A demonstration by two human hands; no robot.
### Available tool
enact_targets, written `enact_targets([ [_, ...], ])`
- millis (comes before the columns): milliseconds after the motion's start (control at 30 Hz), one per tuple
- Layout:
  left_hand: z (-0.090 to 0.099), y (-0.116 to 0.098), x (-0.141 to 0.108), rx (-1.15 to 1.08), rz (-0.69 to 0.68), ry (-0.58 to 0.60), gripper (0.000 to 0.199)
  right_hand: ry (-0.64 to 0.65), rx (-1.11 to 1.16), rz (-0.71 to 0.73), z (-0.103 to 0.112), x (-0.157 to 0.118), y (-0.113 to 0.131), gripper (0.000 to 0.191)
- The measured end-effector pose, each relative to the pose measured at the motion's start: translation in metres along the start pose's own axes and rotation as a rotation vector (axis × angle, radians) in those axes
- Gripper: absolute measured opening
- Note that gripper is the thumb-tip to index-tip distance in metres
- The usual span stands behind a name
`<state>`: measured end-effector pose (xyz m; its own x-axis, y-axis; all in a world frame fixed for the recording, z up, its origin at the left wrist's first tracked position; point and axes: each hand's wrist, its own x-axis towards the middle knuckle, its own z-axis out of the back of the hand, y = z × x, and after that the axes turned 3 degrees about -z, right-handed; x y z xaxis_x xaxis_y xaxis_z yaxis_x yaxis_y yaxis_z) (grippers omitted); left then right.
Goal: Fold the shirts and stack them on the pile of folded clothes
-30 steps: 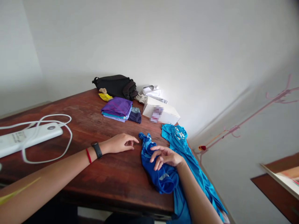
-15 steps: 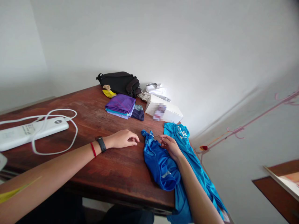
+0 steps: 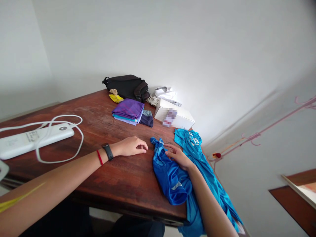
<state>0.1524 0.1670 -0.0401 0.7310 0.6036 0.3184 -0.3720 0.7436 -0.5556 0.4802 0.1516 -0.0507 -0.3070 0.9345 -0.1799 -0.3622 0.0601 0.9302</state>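
The big brown table point(image 3: 111, 179) holds a black bag point(image 3: 123, 87), at 11 o'clock from the crumpled blue cloth point(image 3: 168, 179), and a white box point(image 3: 184, 118) at 12. Their insides are hidden. The right hand point(image 3: 178, 156) is loose at the cloth's 1 o'clock edge; the left hand point(image 3: 131, 146), softly curled and empty, is at 10.

A wooden table point(image 3: 118, 177) is set beneath the fingers point(image 3: 142, 145); pale walls point(image 3: 158, 39) (softly lit) are located beyond, a pink rack point(image 3: 255, 135) rightward.
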Motion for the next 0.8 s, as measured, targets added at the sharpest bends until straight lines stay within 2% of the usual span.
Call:
enact_targets([
  [67, 0.001, -0.001, 0.000, -0.001, 0.000, -0.007, 0.021, -0.030, -0.142, 0.066, -0.001, 0.003, -0.002, 0.063],
  [200, 0.000, -0.002, 0.000, 0.000, 0.012, -0.018, 0.020, -0.055, -0.372, 0.203, -0.002, 0.006, -0.004, 0.034],
  [300, -0.001, 0.001, 0.001, 0.003, 0.022, -0.018, 0.021, -0.072, -0.377, 0.235, -0.005, 0.006, -0.003, 0.036],
  [367, -0.001, 0.000, 0.001, 0.011, 0.032, -0.014, 0.023, -0.137, -0.307, 0.263, -0.007, 0.005, 0.001, 0.037],
  [433, 0.000, -0.001, 0.001, 0.018, 0.038, -0.009, 0.025, -0.292, -0.204, 0.306, -0.009, 0.004, 0.006, 0.040],
  [600, 0.003, -0.005, 0.000, 0.015, 0.042, -0.006, 0.026, -0.947, 0.017, 0.430, 0.004, 0.001, 0.022, 0.039],
  [667, 0.002, -0.004, -0.001, 0.003, 0.048, -0.005, 0.026, -1.147, 0.128, 0.444, 0.014, -0.001, 0.026, 0.038],
  [733, 0.001, -0.002, -0.001, -0.004, 0.043, -0.001, 0.026, -1.263, 0.302, 0.439, 0.021, -0.005, 0.030, 0.037],
  [800, 0.000, -0.001, -0.001, -0.001, 0.029, -0.003, 0.026, -1.294, 0.481, 0.436, 0.023, -0.010, 0.036, 0.035],
])
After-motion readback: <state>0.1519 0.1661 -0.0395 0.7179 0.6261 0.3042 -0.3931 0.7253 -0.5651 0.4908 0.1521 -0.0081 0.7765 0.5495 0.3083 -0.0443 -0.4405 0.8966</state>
